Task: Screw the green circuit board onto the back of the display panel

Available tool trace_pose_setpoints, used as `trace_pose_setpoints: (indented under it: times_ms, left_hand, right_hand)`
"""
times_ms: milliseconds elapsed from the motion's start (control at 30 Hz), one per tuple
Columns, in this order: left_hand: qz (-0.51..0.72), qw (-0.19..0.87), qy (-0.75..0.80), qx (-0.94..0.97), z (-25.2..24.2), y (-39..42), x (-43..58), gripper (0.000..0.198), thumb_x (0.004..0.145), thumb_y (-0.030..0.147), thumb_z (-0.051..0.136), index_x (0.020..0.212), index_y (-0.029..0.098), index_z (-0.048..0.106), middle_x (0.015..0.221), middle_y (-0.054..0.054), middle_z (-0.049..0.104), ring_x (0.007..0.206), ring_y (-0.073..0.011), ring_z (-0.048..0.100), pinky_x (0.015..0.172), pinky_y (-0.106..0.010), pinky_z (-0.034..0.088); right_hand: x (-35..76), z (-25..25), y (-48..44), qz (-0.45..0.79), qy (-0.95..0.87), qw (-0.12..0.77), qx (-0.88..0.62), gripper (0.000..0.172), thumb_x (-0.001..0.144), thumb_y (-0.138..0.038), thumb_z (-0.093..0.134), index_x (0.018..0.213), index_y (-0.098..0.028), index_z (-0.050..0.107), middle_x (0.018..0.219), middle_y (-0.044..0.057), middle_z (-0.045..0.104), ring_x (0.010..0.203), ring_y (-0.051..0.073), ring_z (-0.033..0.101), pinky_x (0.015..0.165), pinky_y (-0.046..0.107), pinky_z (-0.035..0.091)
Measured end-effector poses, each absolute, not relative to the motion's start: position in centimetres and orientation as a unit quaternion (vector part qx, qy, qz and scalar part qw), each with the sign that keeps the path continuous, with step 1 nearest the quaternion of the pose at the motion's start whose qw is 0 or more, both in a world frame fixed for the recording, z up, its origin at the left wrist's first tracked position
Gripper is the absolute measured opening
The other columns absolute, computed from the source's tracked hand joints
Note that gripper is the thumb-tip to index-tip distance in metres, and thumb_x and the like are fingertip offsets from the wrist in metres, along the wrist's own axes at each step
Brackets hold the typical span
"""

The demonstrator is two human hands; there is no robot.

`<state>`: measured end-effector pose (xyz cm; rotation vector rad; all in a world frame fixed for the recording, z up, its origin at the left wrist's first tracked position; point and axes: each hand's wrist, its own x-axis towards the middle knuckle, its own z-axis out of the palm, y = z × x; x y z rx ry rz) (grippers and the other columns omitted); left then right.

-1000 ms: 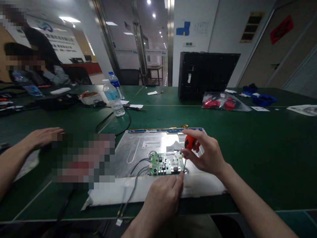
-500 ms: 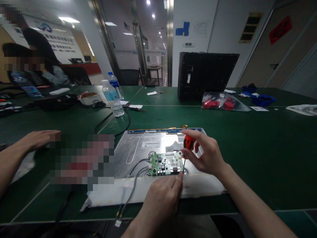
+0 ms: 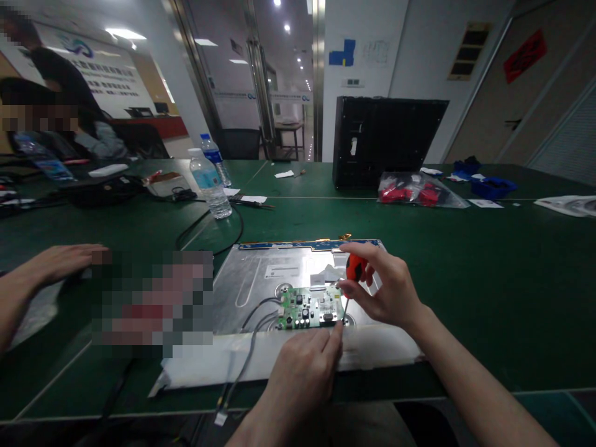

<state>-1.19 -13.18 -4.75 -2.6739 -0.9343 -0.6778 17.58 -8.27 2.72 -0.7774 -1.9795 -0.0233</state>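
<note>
My right hand (image 3: 384, 282) grips a red and black screwdriver (image 3: 354, 268) with fingers and thumb around its handle. Its shaft points down at the lower right corner of a green circuit board (image 3: 310, 308), which lies on the metal back of a flat display panel (image 3: 255, 273). My left hand (image 3: 307, 363) rests over the panel's near edge, its fingers curled in and a fingertip beside the screwdriver's tip. Whatever those fingers may pinch there is hidden. Dark cables (image 3: 254, 338) run from the board's left side across a whitish strip (image 3: 200, 366) along the panel's front.
Another person's hand (image 3: 65, 262) lies at the left, near a blurred-out patch. Water bottles (image 3: 209, 186) stand behind the panel. Farther right are a black monitor-like case (image 3: 386, 139), a plastic bag of red parts (image 3: 419, 191) and a blue tray (image 3: 493, 187).
The screwdriver's handle looks slightly turned in my right hand, while its tip stays at the board's corner. My left hand holds its place. The whole view has shifted slightly.
</note>
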Motion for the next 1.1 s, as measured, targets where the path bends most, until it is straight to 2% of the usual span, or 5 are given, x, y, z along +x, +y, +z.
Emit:
trace_pose_setpoints:
  times_ms: [100, 167, 367, 600, 1100]
  left_hand:
    - [-0.224, 0.112, -0.321, -0.914, -4.74, -13.18, -1.21, 0.032, 0.083, 0.004, 0.04, 0.112, 0.009, 0.052, 0.068, -0.002, 0.061, 0.054, -0.0193, 0.059, 0.048, -0.03, 0.047]
    - [-0.221, 0.11, -0.322, -0.914, -4.75, -13.16, -1.22, 0.032, 0.083, 0.004, 0.04, 0.112, 0.01, 0.052, 0.068, -0.002, 0.061, 0.055, -0.0189, 0.059, 0.049, -0.029, 0.047]
    - [-0.222, 0.106, -0.322, -0.914, -4.86, -13.14, -1.19, 0.031, 0.086, 0.005, 0.038, 0.114, 0.009, 0.052, 0.069, -0.003, 0.061, 0.057, -0.0191, 0.06, 0.05, -0.029, 0.048]
    - [-0.241, 0.106, -0.318, -0.911, -4.92, -13.13, -1.2, 0.028, 0.089, 0.006, 0.039, 0.112, 0.01, 0.053, 0.069, -0.002, 0.062, 0.057, -0.0188, 0.061, 0.05, -0.029, 0.048]
    - [-0.231, 0.09, -0.322, -0.914, -4.9, -13.2, -1.36, 0.028, 0.089, 0.007, 0.04, 0.113, 0.012, 0.054, 0.071, -0.002, 0.062, 0.059, -0.0185, 0.061, 0.052, -0.028, 0.049]
  right_hand:
    - [17.52, 2.9, -8.49, 0.028, -0.815, 0.486, -0.315, 0.041, 0.087, -0.019, 0.054, 0.128, -0.018, 0.047, 0.09, 0.003, 0.064, 0.063, 0.01, 0.056, 0.055, 0.023, 0.047]
    - [17.43, 2.92, -8.54, 0.035, -0.809, 0.491, -0.32, 0.04, 0.086, -0.017, 0.053, 0.126, -0.018, 0.047, 0.089, 0.002, 0.064, 0.061, 0.009, 0.055, 0.053, 0.022, 0.047]
    - [17.51, 2.86, -8.33, -0.018, -0.8, 0.497, -0.336, 0.033, 0.086, -0.026, 0.063, 0.115, -0.021, 0.05, 0.079, -0.002, 0.061, 0.056, 0.008, 0.051, 0.049, 0.021, 0.044]
    - [18.13, 3.37, -8.44, -0.029, -0.769, 0.53, -0.356, 0.031, 0.086, -0.024, 0.061, 0.115, -0.021, 0.051, 0.072, -0.004, 0.056, 0.05, 0.007, 0.048, 0.046, 0.019, 0.045]
    - [17.73, 3.0, -8.25, -0.017, -0.783, 0.515, -0.347, 0.029, 0.086, -0.024, 0.06, 0.114, -0.02, 0.052, 0.073, -0.003, 0.058, 0.051, 0.007, 0.048, 0.045, 0.02, 0.042]
